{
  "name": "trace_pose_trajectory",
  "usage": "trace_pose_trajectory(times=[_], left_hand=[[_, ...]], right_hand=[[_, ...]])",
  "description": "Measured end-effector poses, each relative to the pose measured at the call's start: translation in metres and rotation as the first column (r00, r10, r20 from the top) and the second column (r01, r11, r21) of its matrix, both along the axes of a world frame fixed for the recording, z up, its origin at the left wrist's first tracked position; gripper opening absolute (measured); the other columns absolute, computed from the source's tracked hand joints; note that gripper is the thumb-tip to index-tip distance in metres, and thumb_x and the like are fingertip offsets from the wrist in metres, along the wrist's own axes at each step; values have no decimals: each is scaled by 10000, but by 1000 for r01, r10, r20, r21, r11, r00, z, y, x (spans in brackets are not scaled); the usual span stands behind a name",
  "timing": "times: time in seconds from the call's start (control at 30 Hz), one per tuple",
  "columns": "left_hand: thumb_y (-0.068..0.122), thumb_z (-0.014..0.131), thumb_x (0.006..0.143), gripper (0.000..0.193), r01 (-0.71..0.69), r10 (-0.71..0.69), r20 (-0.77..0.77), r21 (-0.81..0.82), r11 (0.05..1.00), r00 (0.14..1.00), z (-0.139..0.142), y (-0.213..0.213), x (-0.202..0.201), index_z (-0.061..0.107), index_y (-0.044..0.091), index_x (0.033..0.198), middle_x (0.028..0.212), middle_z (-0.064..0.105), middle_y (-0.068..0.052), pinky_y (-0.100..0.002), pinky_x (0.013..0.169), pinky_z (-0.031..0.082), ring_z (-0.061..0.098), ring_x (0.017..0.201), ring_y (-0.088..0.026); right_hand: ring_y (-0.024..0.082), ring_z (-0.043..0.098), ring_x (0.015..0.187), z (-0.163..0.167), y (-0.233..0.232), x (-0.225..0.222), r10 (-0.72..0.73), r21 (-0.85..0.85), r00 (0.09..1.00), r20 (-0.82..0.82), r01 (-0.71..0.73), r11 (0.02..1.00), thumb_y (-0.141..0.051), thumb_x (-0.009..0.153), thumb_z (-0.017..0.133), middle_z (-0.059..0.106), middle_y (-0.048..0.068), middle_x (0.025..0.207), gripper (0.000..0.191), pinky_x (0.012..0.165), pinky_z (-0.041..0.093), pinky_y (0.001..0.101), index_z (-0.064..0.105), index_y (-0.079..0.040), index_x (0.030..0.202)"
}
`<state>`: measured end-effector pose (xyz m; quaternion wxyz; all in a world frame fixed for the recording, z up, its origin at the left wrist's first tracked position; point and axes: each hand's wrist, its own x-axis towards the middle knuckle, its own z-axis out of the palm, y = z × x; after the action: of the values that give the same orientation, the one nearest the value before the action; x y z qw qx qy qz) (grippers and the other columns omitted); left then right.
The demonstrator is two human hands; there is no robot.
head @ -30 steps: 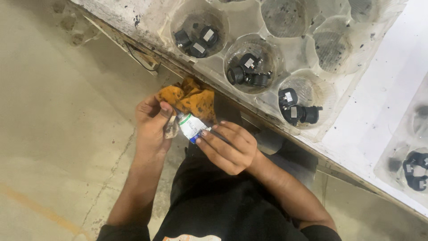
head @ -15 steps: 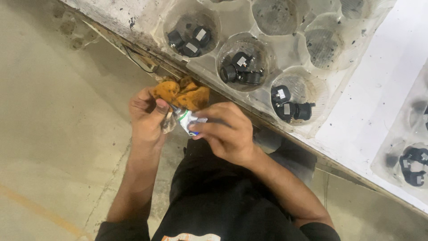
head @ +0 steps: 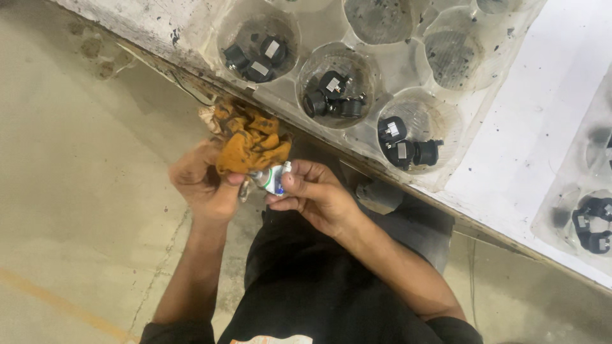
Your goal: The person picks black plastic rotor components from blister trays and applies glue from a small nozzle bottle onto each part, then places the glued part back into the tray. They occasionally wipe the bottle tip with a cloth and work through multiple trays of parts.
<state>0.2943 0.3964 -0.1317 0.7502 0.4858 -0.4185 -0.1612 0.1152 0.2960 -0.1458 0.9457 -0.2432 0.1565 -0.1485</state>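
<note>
Trays come first: a clear plastic moulded tray with round cups lies on the white, paint-chipped workbench above the hands, and three of its cups hold small black parts with silver labels, another cluster in the middle cup and a third group in the cup nearest the bench edge; the cups beyond them look bare apart from dark grime. A second clear tray shows at the right edge with more black parts in it. Below the bench spreads the beige concrete floor, stained in places, with a faint orange line low on the left. A grey cylindrical piece sits under the bench edge just right of the right hand, near the person's dark trousers. Nothing lies between the two hands and the bench edge. The left hand is closed around a crumpled, dirt-streaked orange rag, which bulges up above the fist toward the bench edge. The right hand pinches a small white tube with green and blue print, its fingers curled tight on it. The tube lies tilted between the two hands, its upper end touching the underside of the rag, so both hands meet close together in front of the person's lap, well below the trays.
</note>
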Motion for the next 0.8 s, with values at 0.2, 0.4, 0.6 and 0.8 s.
trace_pose_trajectory(times=[0.2,0.4,0.6,0.8], left_hand=[[141,828,940,261,-35,26,130,66,997,991,3,0,0,611,-3,931,857,621,-45,-219,658,415,554,749,-96],[119,813,955,194,-72,64,69,129,989,996,-7,6,-4,662,-1,942,874,639,-24,-195,660,440,579,760,-76],[63,769,938,82,-16,150,-258,460,888,954,-31,9,12,721,-2,946,808,686,6,-198,614,466,580,686,-56],[79,834,905,98,-364,149,375,608,706,915,3,3,69,752,27,912,826,750,-62,-230,587,510,681,691,-82]], right_hand=[[223,738,889,-3,2,13,-75,-25,994,-80,73,997,-129,1020,681,736,142,1017,199,817,634,353,659,36,1129],[217,746,892,-3,1,16,-99,-94,986,-131,87,992,-99,982,698,742,131,1009,210,813,638,349,659,32,1141],[155,726,971,-17,23,37,-637,-909,767,82,319,267,-17,947,780,746,84,1080,233,862,594,277,677,-11,1156],[99,677,926,-31,17,37,-637,-810,770,-36,351,470,-11,961,766,748,61,1031,245,843,549,263,686,3,1192]])
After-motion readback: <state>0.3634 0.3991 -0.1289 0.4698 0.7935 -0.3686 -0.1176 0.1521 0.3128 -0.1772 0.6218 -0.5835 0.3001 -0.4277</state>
